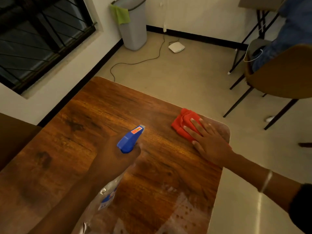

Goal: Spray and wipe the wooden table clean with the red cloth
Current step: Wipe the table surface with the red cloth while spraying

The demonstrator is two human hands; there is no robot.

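Note:
The wooden table point(94, 119) fills the lower middle of the view. My left hand point(116, 154) grips a clear spray bottle with a blue trigger head point(130, 139), nozzle pointing toward the table's far right. My right hand point(207, 141) lies flat, fingers spread, on the folded red cloth point(181, 122) near the table's far right corner. Wet droplets and a whitish film show on the table's near right part point(185, 210).
A grey bin point(135, 31) with a green cloth point(120, 14) stands by the far wall. A cable point(135, 62) and a white device point(176, 47) lie on the floor. A brown chair point(278, 78) stands at the right, with a person in blue seated beyond it.

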